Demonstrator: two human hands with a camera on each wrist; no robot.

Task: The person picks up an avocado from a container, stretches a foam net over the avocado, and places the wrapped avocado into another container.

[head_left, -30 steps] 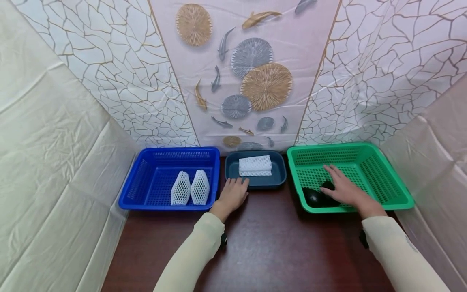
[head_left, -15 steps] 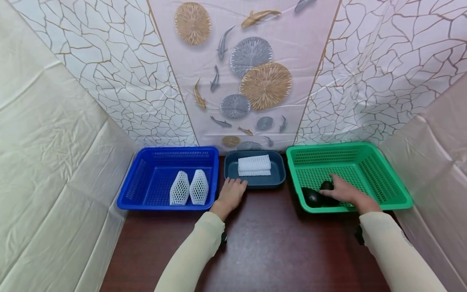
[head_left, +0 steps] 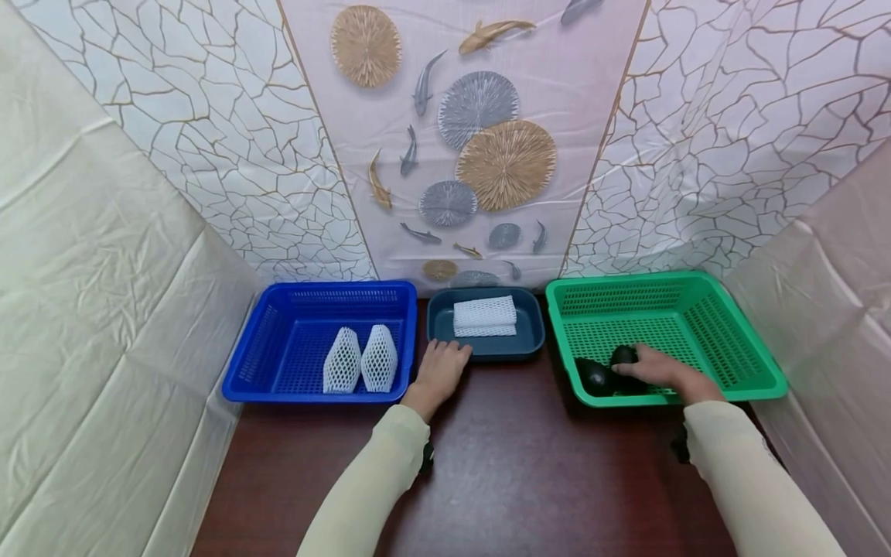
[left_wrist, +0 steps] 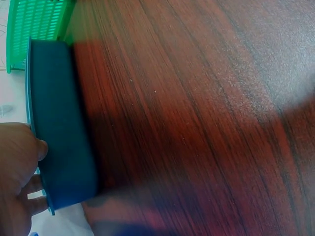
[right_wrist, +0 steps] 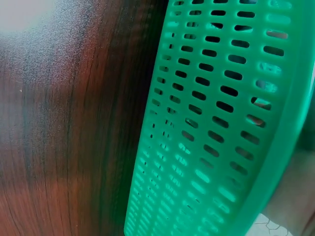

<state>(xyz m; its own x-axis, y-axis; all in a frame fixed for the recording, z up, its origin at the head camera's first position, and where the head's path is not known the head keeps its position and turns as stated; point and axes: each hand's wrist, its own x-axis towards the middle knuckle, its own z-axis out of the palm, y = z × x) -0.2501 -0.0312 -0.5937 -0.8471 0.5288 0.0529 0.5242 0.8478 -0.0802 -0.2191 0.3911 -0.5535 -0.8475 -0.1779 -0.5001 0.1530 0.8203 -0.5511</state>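
In the head view my left hand (head_left: 440, 373) grips the near left corner of a dark blue-green tray (head_left: 435, 329). The left wrist view shows its fingers about the rim of this tray (left_wrist: 59, 123). A folded white foam net sleeve (head_left: 485, 316) lies in the tray. Over in the green basket (head_left: 752, 340), my right hand (head_left: 657, 366) holds a dark avocado-like fruit (head_left: 624, 355) with curled fingers, which partly hide it. A second dark fruit (head_left: 594, 377) lies just left of it. The right wrist view shows mostly the basket's slotted wall (right_wrist: 206, 113).
A blue basket (head_left: 240, 379) stands at the left, holding two white foam-netted things (head_left: 342, 360) side by side. Baskets and tray line up along the patterned cloth backdrop (head_left: 480, 255) on a dark wooden table (head_left: 501, 464). Cloth walls (head_left: 90, 309) flank both sides.
My right hand, spread above the fruit a second ago, has come down and curled its fingers round one dark fruit. My left hand stays at the tray's edge.
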